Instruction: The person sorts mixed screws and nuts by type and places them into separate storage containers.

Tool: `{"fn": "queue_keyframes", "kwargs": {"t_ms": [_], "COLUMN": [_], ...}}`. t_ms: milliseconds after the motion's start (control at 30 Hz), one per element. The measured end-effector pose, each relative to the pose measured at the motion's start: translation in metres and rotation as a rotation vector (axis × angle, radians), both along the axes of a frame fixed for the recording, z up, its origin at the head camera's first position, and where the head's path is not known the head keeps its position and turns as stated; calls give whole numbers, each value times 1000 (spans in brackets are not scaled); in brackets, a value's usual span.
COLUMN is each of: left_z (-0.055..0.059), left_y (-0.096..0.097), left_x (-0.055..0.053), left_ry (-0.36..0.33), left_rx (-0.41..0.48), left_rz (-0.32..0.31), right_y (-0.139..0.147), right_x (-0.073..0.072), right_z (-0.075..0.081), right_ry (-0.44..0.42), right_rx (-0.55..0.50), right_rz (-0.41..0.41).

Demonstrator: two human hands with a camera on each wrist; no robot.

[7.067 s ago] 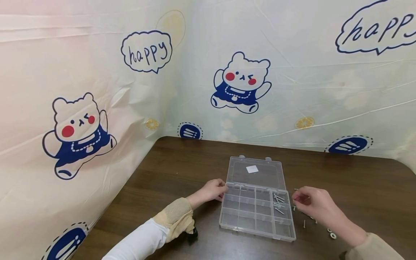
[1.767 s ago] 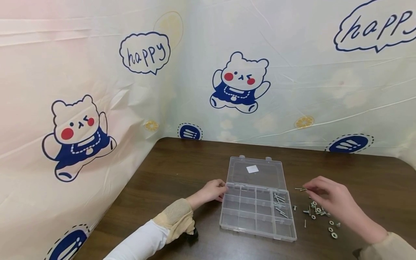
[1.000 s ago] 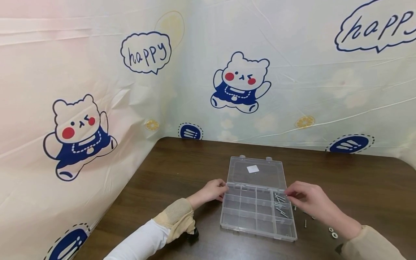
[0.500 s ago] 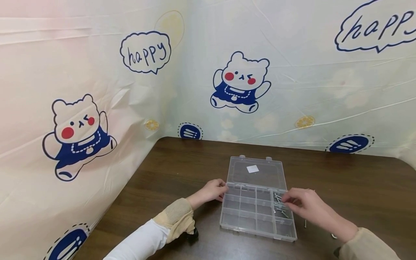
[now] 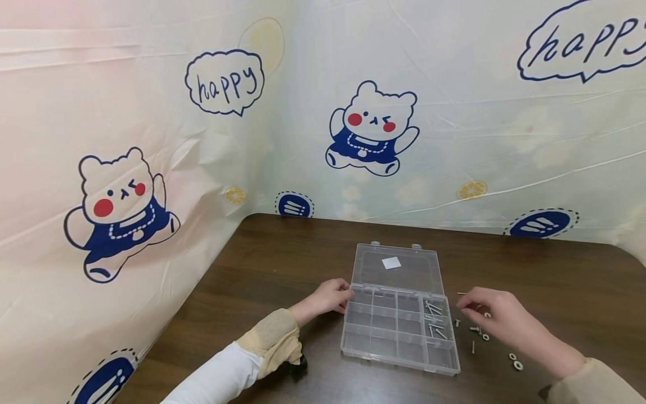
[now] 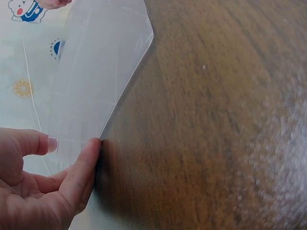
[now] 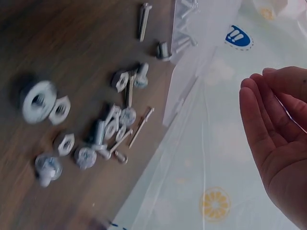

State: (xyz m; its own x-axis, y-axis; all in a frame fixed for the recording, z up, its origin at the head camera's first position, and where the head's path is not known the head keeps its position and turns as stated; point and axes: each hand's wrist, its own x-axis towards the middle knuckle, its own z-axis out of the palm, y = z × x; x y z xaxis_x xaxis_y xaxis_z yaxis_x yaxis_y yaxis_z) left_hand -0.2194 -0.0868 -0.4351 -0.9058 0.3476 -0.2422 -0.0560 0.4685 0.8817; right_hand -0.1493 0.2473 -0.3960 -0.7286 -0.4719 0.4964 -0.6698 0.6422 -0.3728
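Note:
A clear plastic compartment box [image 5: 386, 343] lies open on the table, its lid [image 5: 414, 269] folded back. My left hand [image 5: 329, 294] grips the box's left side by the hinge; the left wrist view has its thumb and fingers on either side of the edge. Several long screws [image 5: 433, 307] lie in the right column's back and middle compartments. My right hand [image 5: 497, 311] hovers just right of the box, over loose hardware, fingers bent towards the thumb; nothing shows between them. In the right wrist view, screws [image 7: 143, 21], bolts and nuts [image 7: 60, 110] lie scattered beside the hand.
The brown wooden table [image 5: 282, 252] runs back to a printed cloth backdrop [image 5: 454, 123]. A washer-like nut [image 5: 518, 365] lies nearest the front on the right. A dark object [image 5: 299, 365] sits under the left sleeve.
My right hand carried a screw from the right into the box's right column and let it go in the middle compartment. It is now back right of the box. The left hand stays put.

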Motion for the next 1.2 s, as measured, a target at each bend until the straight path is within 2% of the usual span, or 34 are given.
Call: {"fn": "queue_keyframes", "kwargs": {"t_ms": [500,667,767,900,1000,1200], "left_z": [2,3,3,1,1,2], "left_y": [1,1,1,1,1,0], "left_x": [1,0,0,0,0,1], "left_ry": [-12,-13,-15,-19,-20,-20], "left_rx": [1,-3,0,3,2,4], "left_rz": [9,8,10,10,10,8], "right_y": [27,36,39,43,47,53], "right_x": [0,-1,-2,-3,-3,-5], "right_z": [-1,-4,-6,-12,-18,-32], "right_ry": [70,46,-2,-50,-53,-67], "right_rx": [34,70,80,85,90,114], "right_rz": [-101,-144,-154,-150,-135,-55]}}
